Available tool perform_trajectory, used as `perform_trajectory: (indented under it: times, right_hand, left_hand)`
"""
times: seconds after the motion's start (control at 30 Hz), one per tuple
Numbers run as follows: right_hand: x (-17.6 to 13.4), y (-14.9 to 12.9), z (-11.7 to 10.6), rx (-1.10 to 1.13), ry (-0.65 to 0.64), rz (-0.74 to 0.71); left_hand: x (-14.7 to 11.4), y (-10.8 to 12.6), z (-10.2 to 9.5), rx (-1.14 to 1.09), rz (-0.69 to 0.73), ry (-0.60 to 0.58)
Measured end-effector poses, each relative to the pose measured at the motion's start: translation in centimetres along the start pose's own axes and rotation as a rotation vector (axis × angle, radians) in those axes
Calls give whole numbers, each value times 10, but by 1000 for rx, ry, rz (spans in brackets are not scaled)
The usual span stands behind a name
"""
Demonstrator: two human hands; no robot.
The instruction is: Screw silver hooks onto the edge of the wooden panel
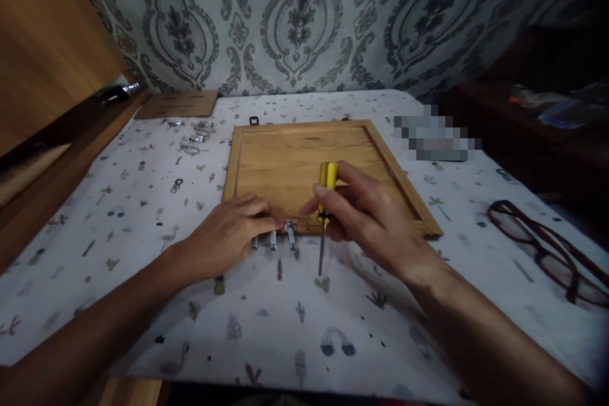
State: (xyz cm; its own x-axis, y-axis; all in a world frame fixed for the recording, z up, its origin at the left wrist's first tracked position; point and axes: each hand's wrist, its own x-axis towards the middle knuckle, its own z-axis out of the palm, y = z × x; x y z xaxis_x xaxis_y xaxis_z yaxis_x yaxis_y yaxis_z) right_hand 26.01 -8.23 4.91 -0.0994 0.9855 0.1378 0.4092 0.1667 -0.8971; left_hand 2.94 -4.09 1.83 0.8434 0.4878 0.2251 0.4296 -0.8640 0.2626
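Note:
A framed wooden panel (pixel 304 158) lies flat on the patterned cloth in front of me. My left hand (pixel 238 228) rests at its near edge, thumb and fingers pressed together at a small silver metal fitting (pixel 291 235). Two similar fittings stick out below those fingers, partly covered by them. In my right hand (pixel 368 212) is a screwdriver (pixel 327 193) with a yellow and black handle. Its shaft points down and toward me, just in front of the panel's edge, right of the fittings. Whether a screw is between my left fingertips is hidden.
Several loose silver fittings (pixel 200 132) lie at the back left, near a brown cardboard piece (pixel 177 103). Dark-framed glasses (pixel 547 254) rest on the right. A blurred-out object (pixel 435 136) is behind them. A wooden cabinet (pixel 57 38) borders the cloth on the left.

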Motion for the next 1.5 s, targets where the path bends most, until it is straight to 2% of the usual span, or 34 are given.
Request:
perform_trajectory:
  times: [0.1, 0.2, 0.33, 0.8, 1.5]
  right_hand:
    - [-2, -4, 0, 161, 159, -57]
    - [-5, -7, 4, 208, 300, -139]
    - [-8, -6, 9, 174, 384, -205]
    - [-8, 2, 15, 85, 353, -227]
    - [-12, 8, 18, 103, 263, -259]
  left_hand:
    - [0, 0, -1, 9, 7, -1]
    - [-1, -1, -2, 8, -3, -13]
    - [-1, -1, -2, -3, 0, -17]
    - [-1, -1, -2, -7, -9, -24]
    - [1, 0, -2, -26, -20, -15]
